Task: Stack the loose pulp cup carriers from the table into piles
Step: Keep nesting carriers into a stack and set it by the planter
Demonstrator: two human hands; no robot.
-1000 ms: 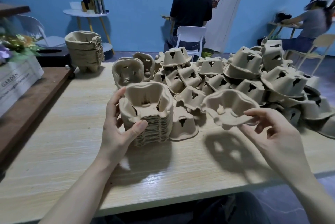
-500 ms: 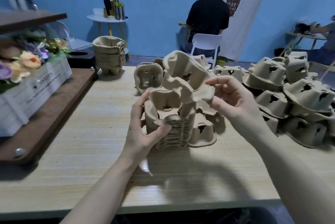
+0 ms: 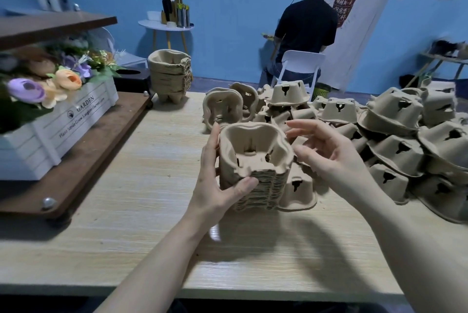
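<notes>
The left hand [image 3: 215,186] grips the nested pile of pulp cup carriers [image 3: 253,166] on the table [image 3: 126,211]; the right hand [image 3: 326,158], fingers relaxed, apparently empty, hovers at its 3 o'clock. Loose carriers [image 3: 395,140] heap farther right.

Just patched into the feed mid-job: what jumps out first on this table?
Front and centre, the left hand grips a tall stack of nested carriers standing on the wooden table, with the right hand open just beside its rim. To the right sprawls a big heap of loose upside-down carriers. A finished pile stands at the far left edge.
</notes>
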